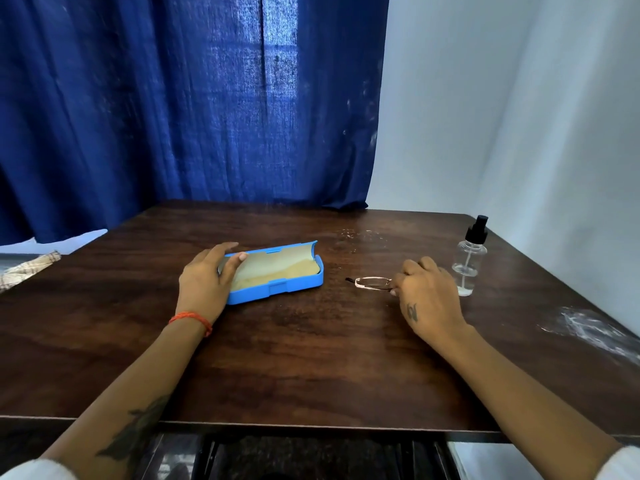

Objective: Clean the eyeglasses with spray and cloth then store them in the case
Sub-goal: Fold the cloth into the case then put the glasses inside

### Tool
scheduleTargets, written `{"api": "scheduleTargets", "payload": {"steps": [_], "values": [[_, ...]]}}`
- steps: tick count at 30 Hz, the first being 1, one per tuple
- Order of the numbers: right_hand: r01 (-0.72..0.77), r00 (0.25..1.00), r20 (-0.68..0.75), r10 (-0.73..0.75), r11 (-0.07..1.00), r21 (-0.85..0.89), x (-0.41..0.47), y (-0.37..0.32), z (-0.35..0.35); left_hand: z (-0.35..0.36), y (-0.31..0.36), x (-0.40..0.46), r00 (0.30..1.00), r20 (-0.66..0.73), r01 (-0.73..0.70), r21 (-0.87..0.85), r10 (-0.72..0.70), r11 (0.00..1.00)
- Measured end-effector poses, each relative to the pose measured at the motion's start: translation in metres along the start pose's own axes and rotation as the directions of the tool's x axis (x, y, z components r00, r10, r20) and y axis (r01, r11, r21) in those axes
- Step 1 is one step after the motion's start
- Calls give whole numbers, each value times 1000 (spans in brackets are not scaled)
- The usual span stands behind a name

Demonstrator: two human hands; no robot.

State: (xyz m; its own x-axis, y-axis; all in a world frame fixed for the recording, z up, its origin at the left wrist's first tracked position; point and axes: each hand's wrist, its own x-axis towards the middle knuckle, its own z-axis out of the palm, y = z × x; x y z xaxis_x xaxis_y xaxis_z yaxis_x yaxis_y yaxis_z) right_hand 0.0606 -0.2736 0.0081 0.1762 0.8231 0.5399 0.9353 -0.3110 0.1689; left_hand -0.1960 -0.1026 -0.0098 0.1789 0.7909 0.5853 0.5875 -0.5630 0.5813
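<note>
At the far left edge, a checked fabric [29, 270] lies crumpled off the dark wood-grain table [311, 358], under a blue curtain [173, 98]. My left hand [204, 282], a red thread [192, 318] at the wrist, cups the left end of the open blue case [277, 289], fingers curled over its rim; a beige cloth [277, 271] lines the hard rectangular shell. Right of it, apart from the case, the thin metal-rimmed glasses [372, 283] lie folded on the table, my right hand [429, 299] pinching their right end. Just beyond my knuckles stands a clear plastic spray bottle [469, 261] with a black pump. White scuffs [595, 330] mark the table's right edge.
</note>
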Motion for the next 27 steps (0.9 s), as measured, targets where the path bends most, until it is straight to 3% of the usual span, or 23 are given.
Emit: {"api": "scheduleTargets", "payload": {"steps": [5, 8, 15, 19, 22, 27], "values": [[116, 953, -294, -75, 985, 126, 3, -22, -14, 0, -1, 1, 1000, 16, 23, -12, -22, 1000], [231, 915, -362, -180, 967, 103, 17, -58, -23, 0, 0, 0, 1000, 16, 17, -18, -17, 1000], [418, 888, -203, -414, 908, -24, 50, -121, -17, -2, 1, -2, 1000, 8, -2, -34, 2, 999], [413, 903, -110, -415, 910, -45, 58, -133, -7, 0, 1, -1, 1000, 4, -15, -35, 15, 999], [414, 910, -4, -414, 908, 61, 60, -136, 4, 0, 1, -2, 999, -1, -33, -40, 33, 999], [375, 927, -29, -374, 917, 134, 56, -138, 5, -1, 4, -3, 999, -11, -54, -40, 53, 998]]}}
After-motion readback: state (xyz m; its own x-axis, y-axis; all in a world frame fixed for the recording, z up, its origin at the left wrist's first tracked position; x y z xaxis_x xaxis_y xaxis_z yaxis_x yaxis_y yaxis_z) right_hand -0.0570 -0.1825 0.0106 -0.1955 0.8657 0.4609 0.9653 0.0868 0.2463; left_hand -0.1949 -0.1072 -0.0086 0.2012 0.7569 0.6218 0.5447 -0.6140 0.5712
